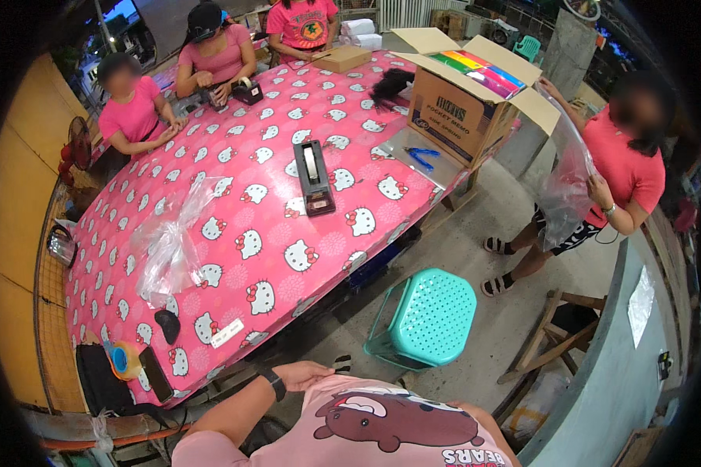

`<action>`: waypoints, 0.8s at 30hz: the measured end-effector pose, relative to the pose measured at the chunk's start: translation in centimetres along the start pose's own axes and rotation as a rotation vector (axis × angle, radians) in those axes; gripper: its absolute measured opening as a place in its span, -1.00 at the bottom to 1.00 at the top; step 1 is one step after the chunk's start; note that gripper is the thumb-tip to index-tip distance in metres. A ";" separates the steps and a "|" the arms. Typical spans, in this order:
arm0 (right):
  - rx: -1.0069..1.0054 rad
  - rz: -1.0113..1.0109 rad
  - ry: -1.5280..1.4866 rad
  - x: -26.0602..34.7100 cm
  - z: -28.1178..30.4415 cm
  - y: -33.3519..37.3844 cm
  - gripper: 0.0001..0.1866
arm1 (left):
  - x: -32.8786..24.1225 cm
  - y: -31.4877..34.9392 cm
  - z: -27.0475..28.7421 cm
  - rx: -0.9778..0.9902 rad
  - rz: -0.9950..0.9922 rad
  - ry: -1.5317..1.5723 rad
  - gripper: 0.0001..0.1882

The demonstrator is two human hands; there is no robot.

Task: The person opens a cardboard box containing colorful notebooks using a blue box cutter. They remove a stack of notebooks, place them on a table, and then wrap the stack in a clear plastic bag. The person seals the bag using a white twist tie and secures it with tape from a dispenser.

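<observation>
My left hand (304, 375), with a dark watch (272, 382) on its wrist, is closed on the edge of my pink T-shirt (331, 416), which carries a brown bear print. My right hand does not show. Ahead of me is a table (234, 194) under a pink cover with a cat pattern. On it lie a black tape dispenser (313, 177), a crumpled clear plastic bag (167, 253), a black computer mouse (167, 325), a small white label strip (227, 333), rolls of tape (123, 360) and a phone (156, 373).
An open carton (452, 113) with colourful packs stands at the table's right end, near blue pliers (422, 158). A teal stool (432, 315) is on the floor. A person (627, 163) at right holds a plastic bag (568, 183); several people stand across the table.
</observation>
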State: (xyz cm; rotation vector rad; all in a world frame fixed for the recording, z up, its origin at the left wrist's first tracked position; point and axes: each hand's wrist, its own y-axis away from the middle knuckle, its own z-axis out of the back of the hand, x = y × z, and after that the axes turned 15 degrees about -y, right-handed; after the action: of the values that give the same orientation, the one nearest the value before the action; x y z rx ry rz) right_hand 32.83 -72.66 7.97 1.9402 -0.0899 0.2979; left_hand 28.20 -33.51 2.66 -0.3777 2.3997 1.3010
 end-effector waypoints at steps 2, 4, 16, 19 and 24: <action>0.078 0.036 -0.016 0.1 -0.3 -1.0 -0.75 | 0.3 -0.6 1.5 -0.026 -0.005 -0.125 -0.74; 0.251 0.121 -0.031 -2.5 4.1 -8.1 -0.78 | 3.6 -3.0 5.1 -0.205 -0.048 -0.678 -0.71; -0.452 0.115 0.718 -15.3 10.1 -18.9 -0.79 | 20.0 -0.2 18.4 0.340 -0.783 -1.251 -0.78; -0.515 0.158 0.853 -15.1 8.7 -18.7 -0.78 | 12.4 1.1 18.4 0.105 -0.215 -0.769 -0.75; -0.220 0.223 0.805 -8.4 4.6 -18.6 -0.78 | 2.2 2.9 13.8 -0.321 -0.333 -0.451 -0.69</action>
State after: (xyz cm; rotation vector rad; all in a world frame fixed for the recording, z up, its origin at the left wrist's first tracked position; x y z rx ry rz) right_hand 29.23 -70.47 -12.58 1.4731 0.1859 1.1412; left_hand 27.84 -20.44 -3.03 -0.4866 1.6820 1.4315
